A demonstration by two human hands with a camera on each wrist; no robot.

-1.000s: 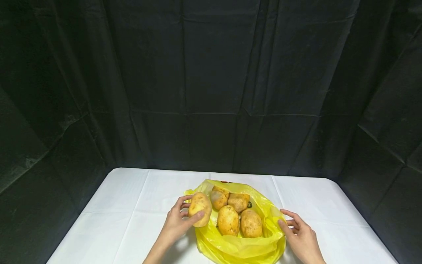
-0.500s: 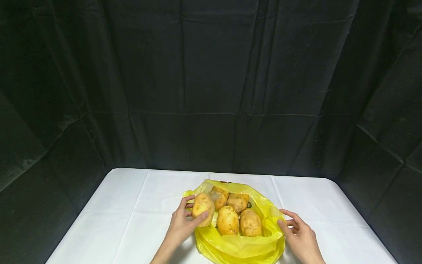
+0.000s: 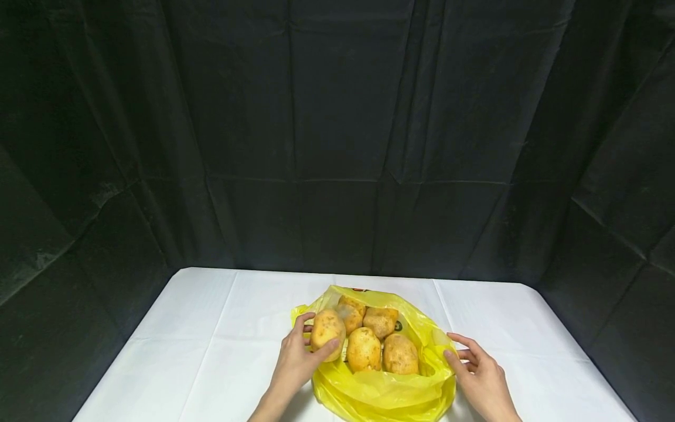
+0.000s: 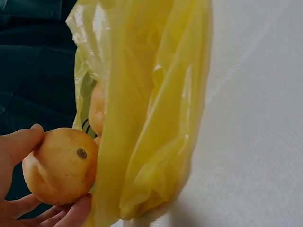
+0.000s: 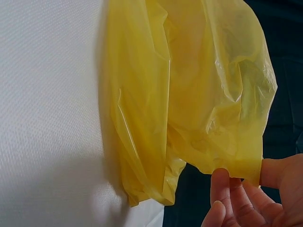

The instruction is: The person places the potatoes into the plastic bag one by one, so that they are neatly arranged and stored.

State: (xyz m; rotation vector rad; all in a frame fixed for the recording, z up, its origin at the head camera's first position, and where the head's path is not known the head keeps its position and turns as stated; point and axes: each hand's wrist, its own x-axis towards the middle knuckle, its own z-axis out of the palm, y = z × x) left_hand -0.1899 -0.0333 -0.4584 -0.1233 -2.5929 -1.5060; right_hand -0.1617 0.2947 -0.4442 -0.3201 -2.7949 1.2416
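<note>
My left hand (image 3: pixel 297 357) grips a potato (image 3: pixel 328 334) between thumb and fingers, at the left side of the mouth of a yellow plastic bag (image 3: pixel 379 404). In the left wrist view the held potato (image 4: pixel 61 165), with a dark spot, is beside the bag's wall (image 4: pixel 151 109). Several other potatoes (image 3: pixel 399 354) lie inside the opened bag. On the right, my right hand (image 3: pixel 482 378) pinches the bag's rim; the right wrist view has its thumb and fingers (image 5: pixel 220 189) at the plastic edge.
A white cloth (image 3: pixel 174 351) with fold creases covers the table. Black drapes (image 3: pixel 337 146) hang behind it and along both sides.
My left hand has moved a little to the right with the potato, further over the bag's mouth. The right hand keeps its place at the rim.
</note>
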